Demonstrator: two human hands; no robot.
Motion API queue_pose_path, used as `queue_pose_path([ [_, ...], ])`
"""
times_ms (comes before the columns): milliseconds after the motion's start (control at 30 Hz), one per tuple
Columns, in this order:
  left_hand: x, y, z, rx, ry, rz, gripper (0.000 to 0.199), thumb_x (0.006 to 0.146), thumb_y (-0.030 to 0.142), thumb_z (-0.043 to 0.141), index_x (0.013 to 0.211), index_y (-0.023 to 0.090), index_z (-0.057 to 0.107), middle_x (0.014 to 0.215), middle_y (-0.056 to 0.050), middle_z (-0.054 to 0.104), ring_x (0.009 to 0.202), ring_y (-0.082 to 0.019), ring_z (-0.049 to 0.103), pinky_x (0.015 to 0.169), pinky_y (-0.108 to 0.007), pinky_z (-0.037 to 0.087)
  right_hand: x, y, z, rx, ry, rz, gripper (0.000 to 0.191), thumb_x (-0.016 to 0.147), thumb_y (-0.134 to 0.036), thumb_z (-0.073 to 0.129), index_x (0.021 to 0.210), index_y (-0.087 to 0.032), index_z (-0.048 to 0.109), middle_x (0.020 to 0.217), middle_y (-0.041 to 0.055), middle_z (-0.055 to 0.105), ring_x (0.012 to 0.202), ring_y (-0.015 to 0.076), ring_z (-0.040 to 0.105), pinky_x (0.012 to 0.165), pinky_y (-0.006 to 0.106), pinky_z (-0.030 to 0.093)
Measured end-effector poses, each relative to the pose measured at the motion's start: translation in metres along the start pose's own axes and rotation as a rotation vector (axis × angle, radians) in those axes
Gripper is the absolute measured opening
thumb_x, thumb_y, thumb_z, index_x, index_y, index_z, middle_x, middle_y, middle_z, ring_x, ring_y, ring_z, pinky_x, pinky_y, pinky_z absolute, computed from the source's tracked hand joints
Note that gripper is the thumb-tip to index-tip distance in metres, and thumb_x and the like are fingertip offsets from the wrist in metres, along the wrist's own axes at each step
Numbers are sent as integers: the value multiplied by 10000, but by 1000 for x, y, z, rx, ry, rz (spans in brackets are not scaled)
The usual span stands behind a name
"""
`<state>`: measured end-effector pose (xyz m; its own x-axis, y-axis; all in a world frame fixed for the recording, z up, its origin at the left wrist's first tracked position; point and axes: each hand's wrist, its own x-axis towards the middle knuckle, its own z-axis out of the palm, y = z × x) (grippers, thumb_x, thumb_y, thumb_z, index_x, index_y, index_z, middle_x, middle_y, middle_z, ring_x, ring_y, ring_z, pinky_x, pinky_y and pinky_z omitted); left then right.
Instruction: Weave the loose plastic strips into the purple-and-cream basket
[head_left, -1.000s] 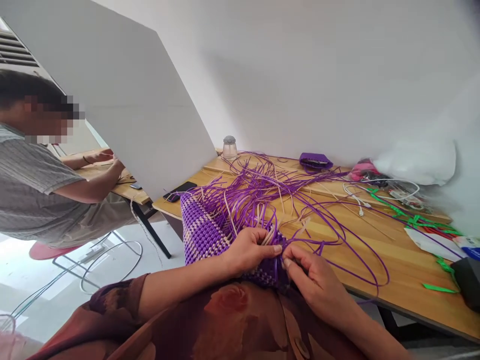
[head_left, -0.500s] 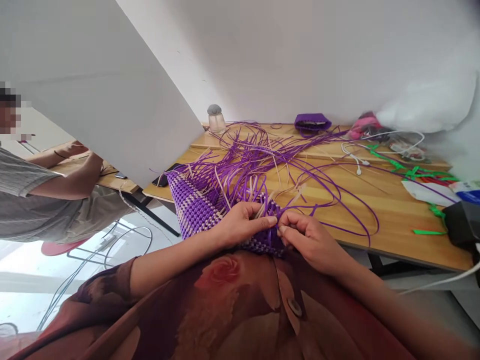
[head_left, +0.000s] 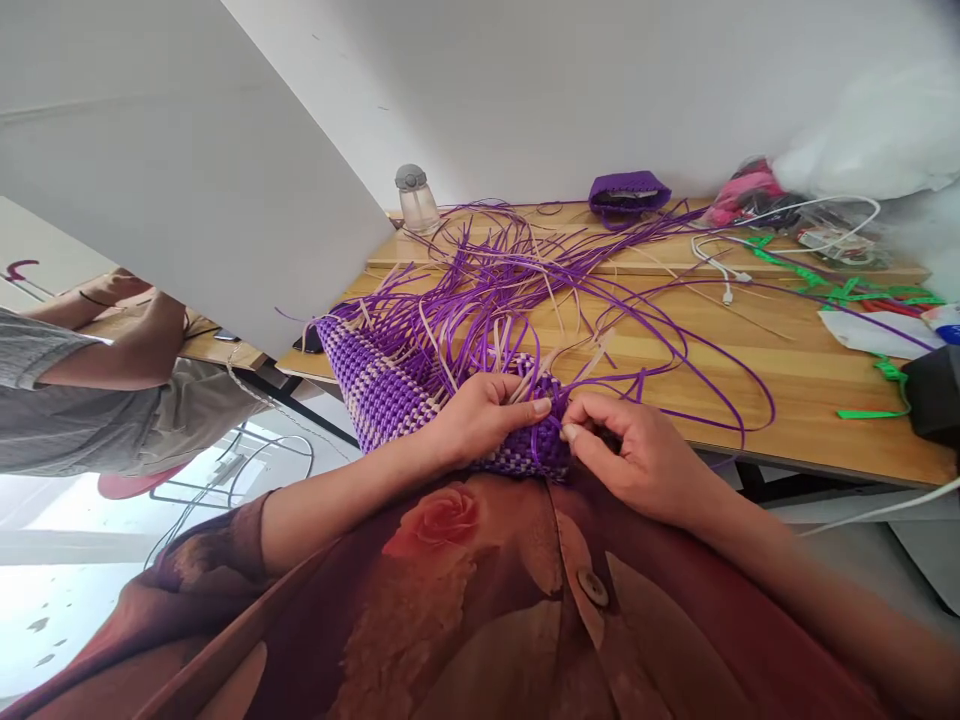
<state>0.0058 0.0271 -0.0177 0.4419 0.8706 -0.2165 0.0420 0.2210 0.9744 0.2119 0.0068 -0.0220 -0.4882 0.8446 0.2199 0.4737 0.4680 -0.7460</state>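
Note:
A purple and beige woven basket [head_left: 382, 385] lies tilted against my body at the table's edge. Long loose purple strips [head_left: 510, 270] fan out from its open side across the wood. My left hand [head_left: 487, 420] is closed on the basket's rim, thumb pressed along the weave and fingers tucked inside. Just right of it, my right hand [head_left: 630, 450] pinches with thumb and forefinger at the basket's near corner. A purple strip appears to run into that pinch, though the fingertips hide most of it.
On the wooden table [head_left: 750, 370] stand a clear bottle [head_left: 417, 205] and a small purple pouch [head_left: 628, 192]. White cables [head_left: 724, 270], green ribbon [head_left: 870, 290] and plastic bags [head_left: 832, 240] lie to the right. A black box [head_left: 934, 395] sits at the right edge. Beyond the partition at left, a person's arm [head_left: 127, 350] shows.
The head view has shifted, so the table appears higher. My right hand has drawn slightly right, away from my left thumb. My left hand keeps its hold on the basket.

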Motion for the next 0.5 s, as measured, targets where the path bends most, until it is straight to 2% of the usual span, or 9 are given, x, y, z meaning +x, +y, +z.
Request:
queue_pose_path([
  [67,3,1,-2,10,9,27,398,698,504,792,770,132,671,680,-5,616,594,-108,521,585,-242,406,-1,0,-5,-275,174,-155,62,908,-229,581,926,-181,617,893,50,662,857,194,594,799,360,460],
  [133,6,2,-5,40,26,62,397,703,508,784,755,132,667,672,-2,610,590,-103,513,568,-233,393,-2,-2,-8,-490,262,-324,250,884,-227,656,1133,-207,642,1173,101,661,1137,273,567,987,461,414],
  [167,7,2,-6,59,43,82,396,702,507,785,744,133,664,668,1,605,587,-101,505,558,-229,383,-2,-4,-9,-571,249,-414,324,883,-223,671,1205,-242,634,1268,99,634,1234,295,519,1033,489,381],
  [233,9,2,-7,89,83,116,391,694,502,791,725,135,658,653,5,591,583,-98,486,539,-223,362,-2,-9,-9,-669,128,-605,290,915,-203,639,1191,-290,660,1286,53,643,1294,283,481,1039,470,381],
  [300,9,2,-6,101,108,128,386,697,502,789,716,140,658,633,6,577,582,-102,475,526,-226,346,-1,-15,-9,-637,37,-766,200,940,-176,598,1095,-257,696,1158,23,705,1216,234,543,995,401,429],
  [333,9,1,-6,100,111,127,385,699,505,787,717,142,661,624,5,572,582,-106,474,522,-229,342,1,-18,-10,-567,34,-813,173,941,-169,596,1062,-235,701,1088,19,726,1148,210,584,973,373,453],
  [400,9,-1,-5,92,109,116,390,692,513,792,716,145,665,611,4,567,581,-112,477,518,-234,339,6,-22,-12,-390,96,-755,144,928,-168,614,1026,-221,705,998,16,743,1021,181,640,939,346,488],
  [500,9,-3,-5,44,95,85,407,674,526,805,710,145,666,600,5,566,561,-110,478,516,-238,338,18,-21,-14,-221,217,-358,62,904,-245,661,896,-232,721,867,7,738,808,161,660,764,316,509],
])
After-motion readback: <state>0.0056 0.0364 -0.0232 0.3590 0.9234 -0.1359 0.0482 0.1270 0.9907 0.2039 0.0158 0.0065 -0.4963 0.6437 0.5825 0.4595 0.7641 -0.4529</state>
